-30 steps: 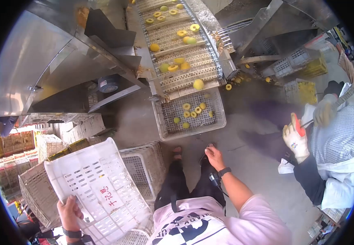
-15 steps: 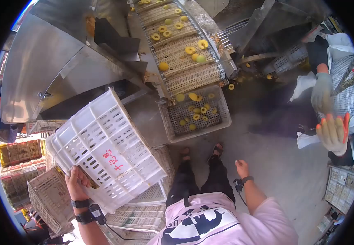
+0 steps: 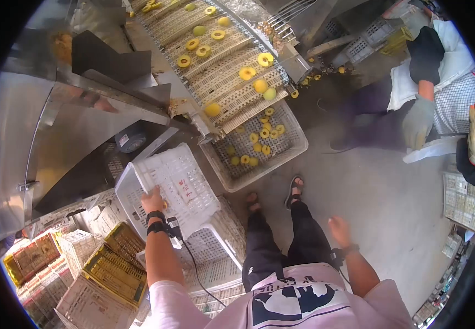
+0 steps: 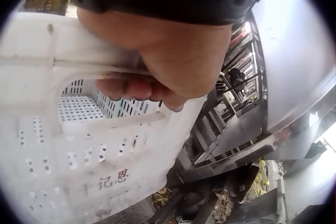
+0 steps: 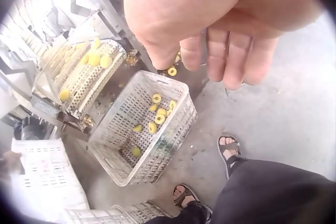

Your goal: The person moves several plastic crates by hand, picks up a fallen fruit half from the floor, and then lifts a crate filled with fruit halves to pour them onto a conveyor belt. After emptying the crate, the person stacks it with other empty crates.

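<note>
White plastic crate [image 3: 185, 178], slot-perforated and red-lettered, is gripped through its rounded handhold [image 4: 110, 124] by the left hand [image 3: 153, 202], left of a lattice-walled crate [image 3: 270, 167] of cut yellow fruit [image 3: 273, 133]; further right, the empty right hand [image 3: 339, 231] hangs, fingers loose.

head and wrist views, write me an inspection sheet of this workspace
Surface: grey floor, loose fruit near the conveyor
Job's things: white crate with red lettering, in the left hand; fruit crate at the conveyor's end, cut fruit inside
Clutter: crates massed at lower left
Hands: left hand grips the white crate's handle opening; right hand holds nothing, fingers loosely curled
Cables: dark cable beside the left forearm
Surroundings: metal machine at left, gloved person at right
</note>
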Demonstrator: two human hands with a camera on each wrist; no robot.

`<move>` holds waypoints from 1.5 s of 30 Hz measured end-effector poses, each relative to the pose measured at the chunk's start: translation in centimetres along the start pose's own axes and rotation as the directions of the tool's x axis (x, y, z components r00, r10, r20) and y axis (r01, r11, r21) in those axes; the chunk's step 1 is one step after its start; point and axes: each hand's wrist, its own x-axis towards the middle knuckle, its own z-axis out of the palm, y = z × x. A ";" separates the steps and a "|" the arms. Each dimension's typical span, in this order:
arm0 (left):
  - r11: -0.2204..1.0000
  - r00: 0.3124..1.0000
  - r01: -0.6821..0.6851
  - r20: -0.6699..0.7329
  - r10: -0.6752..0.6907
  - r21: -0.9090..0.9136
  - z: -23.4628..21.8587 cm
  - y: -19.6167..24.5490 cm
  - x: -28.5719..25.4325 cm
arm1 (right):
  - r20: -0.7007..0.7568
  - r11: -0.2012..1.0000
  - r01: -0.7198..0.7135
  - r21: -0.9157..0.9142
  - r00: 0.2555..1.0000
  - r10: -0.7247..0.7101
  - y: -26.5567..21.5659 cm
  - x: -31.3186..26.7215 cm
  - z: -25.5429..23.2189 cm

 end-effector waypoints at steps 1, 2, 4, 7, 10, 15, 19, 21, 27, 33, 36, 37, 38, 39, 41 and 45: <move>0.991 0.996 -0.035 -0.081 0.045 0.130 1.4 -1.9 1.9 | -0.039 0.993 0.074 -0.088 0.996 -0.078 -0.8 -0.6 0.1; 0.965 0.982 -0.067 -0.153 0.108 0.254 2.7 -2.6 3.2 | -0.057 0.995 0.051 -0.080 0.997 -0.056 -0.7 -0.6 0.1; 0.921 0.965 -0.072 -0.208 0.162 0.383 5.0 -5.4 4.8 | -0.003 0.995 0.049 -0.089 0.999 -0.049 0.4 -1.1 0.2; 0.909 0.970 -0.061 -0.188 0.151 0.411 11.9 -7.9 6.7 | -0.066 0.990 0.074 -0.122 0.994 -0.083 0.0 -1.3 1.0; 0.962 0.988 0.014 -0.149 0.028 0.273 17.7 -14.2 10.5 | -0.058 0.990 0.030 -0.135 0.998 -0.038 -0.1 -0.5 2.4; 0.972 0.929 0.232 0.290 -0.232 0.035 27.9 -17.1 12.8 | -0.063 0.981 -0.167 -0.099 0.985 0.162 -1.7 1.3 4.5; 0.956 0.868 0.272 0.401 -0.294 0.112 35.0 -18.0 10.8 | -0.004 0.975 -0.185 -0.124 0.983 0.186 0.4 1.6 5.4; 0.969 0.913 0.192 0.335 -0.234 0.155 38.6 -22.9 12.7 | -0.005 0.967 -0.209 -0.148 0.978 0.211 1.0 1.4 5.4; 0.494 0.798 -0.593 0.545 0.256 0.636 39.9 -22.8 12.6 | -0.001 0.950 -0.280 -0.137 0.959 0.283 4.8 1.3 4.5; -0.005 0.585 -0.789 0.754 0.299 0.614 39.3 -19.6 10.7 | 0.031 0.964 -0.250 -0.090 0.967 0.254 4.8 1.0 3.0; 0.690 0.840 -0.493 0.497 0.219 0.530 38.2 -19.2 8.5 | 0.029 0.968 -0.238 -0.085 0.970 0.241 4.0 1.1 1.1; 0.895 0.927 -0.227 0.367 0.079 0.383 37.4 -17.2 6.5 | 0.028 0.960 -0.250 -0.123 0.966 0.255 2.2 0.6 -0.2; 0.924 0.913 -0.111 0.406 -0.051 0.367 34.8 -13.2 3.7 | 0.000 0.955 -0.266 -0.133 0.963 0.269 -0.7 0.1 -1.4; 0.936 0.882 -0.004 0.442 -0.162 0.352 33.1 -9.2 1.3 | 0.008 0.954 -0.262 -0.147 0.964 0.267 -2.7 -0.1 -2.3; 0.963 0.856 -0.018 0.502 -0.124 0.269 31.3 -9.6 -0.4 | -0.038 0.952 -0.268 -0.147 0.963 0.266 -3.0 -0.5 -4.2; 0.917 0.801 -0.301 0.592 0.095 0.261 26.1 -6.6 -6.6 | 0.004 0.969 -0.072 -0.238 0.997 0.075 -1.3 -1.0 -6.0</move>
